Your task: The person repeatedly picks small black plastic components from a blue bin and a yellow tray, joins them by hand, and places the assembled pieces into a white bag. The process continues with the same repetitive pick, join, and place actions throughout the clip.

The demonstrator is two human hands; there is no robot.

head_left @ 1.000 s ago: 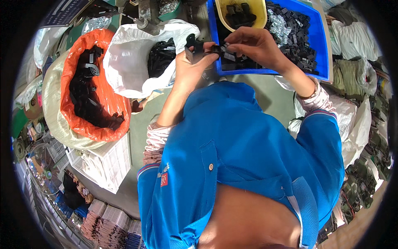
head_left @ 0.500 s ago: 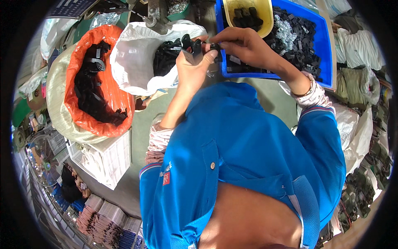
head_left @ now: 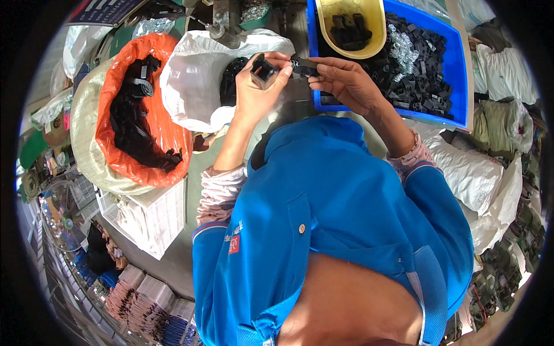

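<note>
Both my hands meet over the gap between a white sack and a blue bin. My left hand (head_left: 254, 95) is closed around a black plastic piece (head_left: 264, 70) with a curved, shiny face. A small black block-shaped part (head_left: 306, 67) is pinched between thumb and fingers of my right hand (head_left: 351, 83). At that part's left end, close to my left fingertips, shows a small silvery coil (head_left: 293, 65), apparently a spring. Whether the two black pieces touch is hidden by my left fingers.
The blue bin (head_left: 465, 69) holds many small black parts and a heap of silvery pieces (head_left: 402, 51). Inside it stands a yellow tub (head_left: 381, 29) with black parts. To the left are the white sack (head_left: 187, 81) and an orange-lined sack (head_left: 107, 115), both containing black pieces.
My right hand has turned and lowered slightly, so the block-shaped part and silvery coil now show. My left hand has tilted its black piece. The whole view has shifted slightly.
</note>
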